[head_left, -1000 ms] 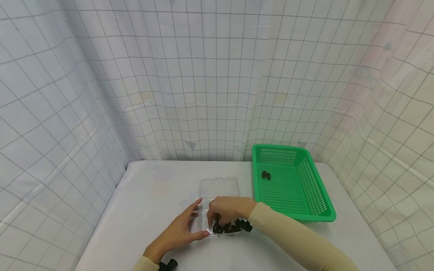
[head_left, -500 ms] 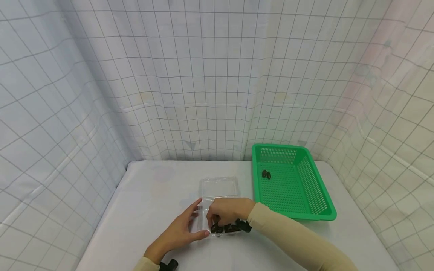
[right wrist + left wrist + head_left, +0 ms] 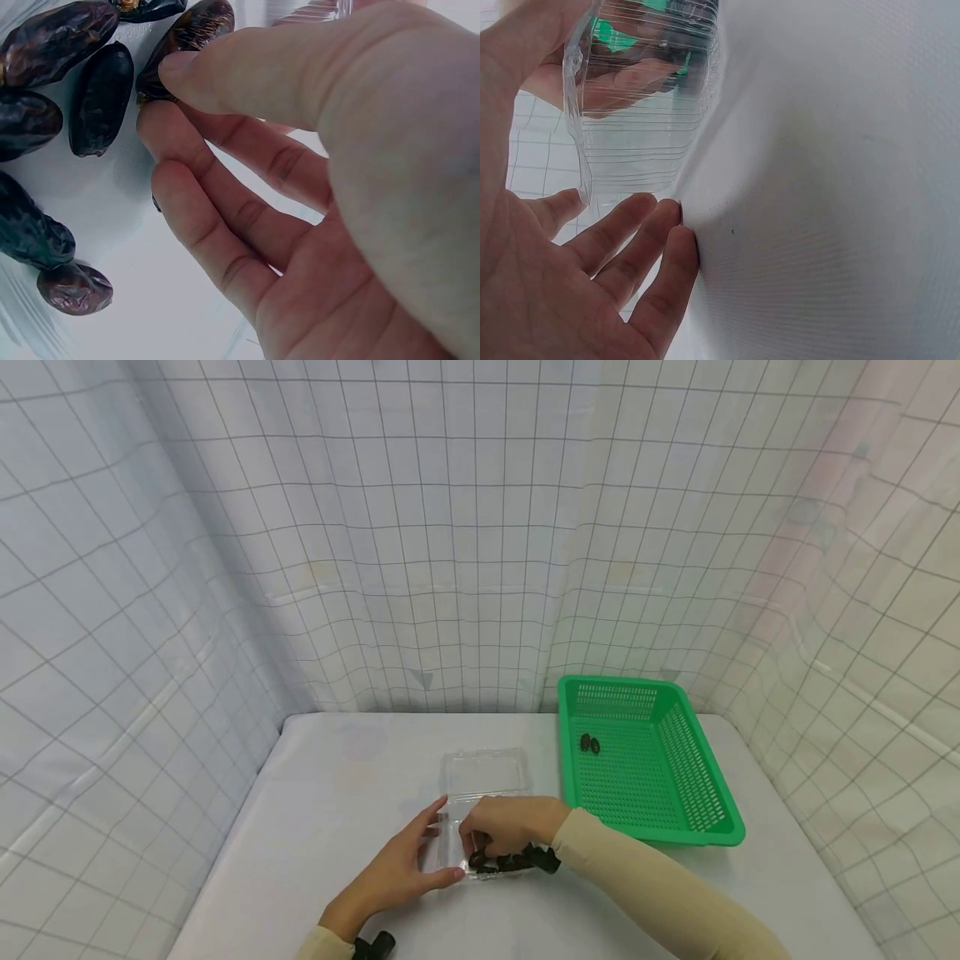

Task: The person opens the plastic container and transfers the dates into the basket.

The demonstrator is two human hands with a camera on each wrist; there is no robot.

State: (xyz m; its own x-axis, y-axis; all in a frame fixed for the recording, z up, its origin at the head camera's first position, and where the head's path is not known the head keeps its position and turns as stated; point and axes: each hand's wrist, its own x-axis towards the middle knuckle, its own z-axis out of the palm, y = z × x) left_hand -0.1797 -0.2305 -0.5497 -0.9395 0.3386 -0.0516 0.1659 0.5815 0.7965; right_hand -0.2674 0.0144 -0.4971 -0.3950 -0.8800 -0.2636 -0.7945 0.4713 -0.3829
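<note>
A clear plastic clamshell box (image 3: 486, 772) lies on the white table with its lid folded back. Dark dates (image 3: 102, 99), several of them, lie in its near part. My right hand (image 3: 512, 822) reaches into the box and pinches a wrinkled brown date (image 3: 196, 36) between thumb and fingers, as the right wrist view shows. At the box's left side is my left hand (image 3: 396, 870), thumb by the near corner and forefinger by the far one. In the left wrist view its fingers are spread beside the ribbed clear wall (image 3: 634, 161), and nothing lies in the palm.
A green slotted basket (image 3: 567, 768) stands right of the box, beyond my right forearm. Two dates (image 3: 589, 743) lie at its left side. White grid-patterned curtains (image 3: 480, 543) enclose the table at the back and both sides.
My right fingers shift slightly among the dates in the box, and the date at the fingertips has moved a little. The left hand and basket stay put.
</note>
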